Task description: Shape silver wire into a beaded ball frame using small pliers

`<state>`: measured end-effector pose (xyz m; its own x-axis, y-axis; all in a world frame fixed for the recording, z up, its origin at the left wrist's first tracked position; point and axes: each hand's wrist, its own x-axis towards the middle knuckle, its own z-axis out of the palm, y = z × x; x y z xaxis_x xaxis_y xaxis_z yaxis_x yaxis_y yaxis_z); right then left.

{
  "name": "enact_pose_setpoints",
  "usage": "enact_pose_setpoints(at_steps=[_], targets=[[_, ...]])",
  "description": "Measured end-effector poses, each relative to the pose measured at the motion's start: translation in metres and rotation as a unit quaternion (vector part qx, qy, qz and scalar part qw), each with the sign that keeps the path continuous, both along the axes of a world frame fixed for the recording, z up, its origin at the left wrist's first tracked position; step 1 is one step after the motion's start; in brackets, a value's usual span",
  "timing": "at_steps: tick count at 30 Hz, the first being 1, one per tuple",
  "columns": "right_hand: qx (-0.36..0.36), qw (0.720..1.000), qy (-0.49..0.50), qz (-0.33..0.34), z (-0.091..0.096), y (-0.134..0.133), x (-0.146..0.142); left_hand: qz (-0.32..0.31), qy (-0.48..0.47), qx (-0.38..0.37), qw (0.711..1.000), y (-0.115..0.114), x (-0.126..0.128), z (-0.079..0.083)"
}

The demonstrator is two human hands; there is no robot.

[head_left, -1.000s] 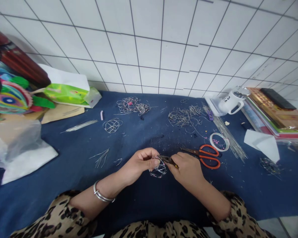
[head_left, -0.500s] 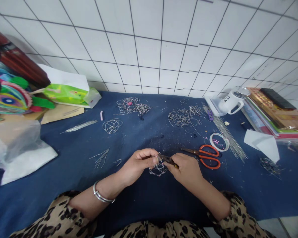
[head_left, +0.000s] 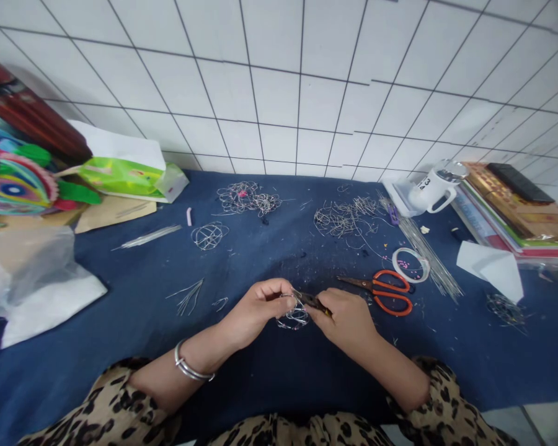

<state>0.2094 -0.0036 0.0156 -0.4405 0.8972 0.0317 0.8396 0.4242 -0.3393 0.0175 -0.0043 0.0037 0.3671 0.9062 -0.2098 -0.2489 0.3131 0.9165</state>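
Observation:
My left hand (head_left: 265, 310) pinches a small round openwork wire piece (head_left: 294, 319) between thumb and fingers, above the blue cloth. Closed around a pair of pliers (head_left: 312, 302), my right hand (head_left: 346, 319) holds them with the dark jaws pointing left at the top of the wire piece. Whether the jaws grip a wire is too small to tell. To the right of my right hand lie scissors (head_left: 393, 293) with orange handles. A few short wire lengths (head_left: 188, 297) and a small bent wire (head_left: 220, 303) lie left of my left hand.
Tangled wire heaps (head_left: 346, 217) and a wire ball (head_left: 209, 236) lie farther back. Right are a white ring of cord (head_left: 411, 266), straight wires (head_left: 430, 260), a mug (head_left: 439, 186) and stacked books (head_left: 516, 217). Left are a plastic bag (head_left: 32, 272) and a green packet (head_left: 125, 176).
The wire piece has turned slightly in my left hand and looks flatter. The pliers have shifted a little with my right hand. Things on the cloth have stayed put.

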Motion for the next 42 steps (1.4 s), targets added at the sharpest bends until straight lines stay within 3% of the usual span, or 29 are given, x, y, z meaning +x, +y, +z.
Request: enact_pose_setpoints(at_steps=[20, 27, 42], targets=[[-0.004, 1.0, 0.027, -0.009, -0.0029, -0.0001, -0.0016, -0.01, -0.064, -0.03, 0.997, -0.0006, -0.0006, -0.0004], [0.002, 0.999, 0.034, -0.008, -0.0042, 0.0002, -0.0021, 0.021, -0.04, -0.044, 0.998, -0.001, -0.0009, -0.0026], [0.0, 0.999, 0.044, -0.005, -0.0079, -0.0012, -0.0024, 0.026, -0.041, -0.027, 0.998, 0.0, 0.0013, 0.003]])
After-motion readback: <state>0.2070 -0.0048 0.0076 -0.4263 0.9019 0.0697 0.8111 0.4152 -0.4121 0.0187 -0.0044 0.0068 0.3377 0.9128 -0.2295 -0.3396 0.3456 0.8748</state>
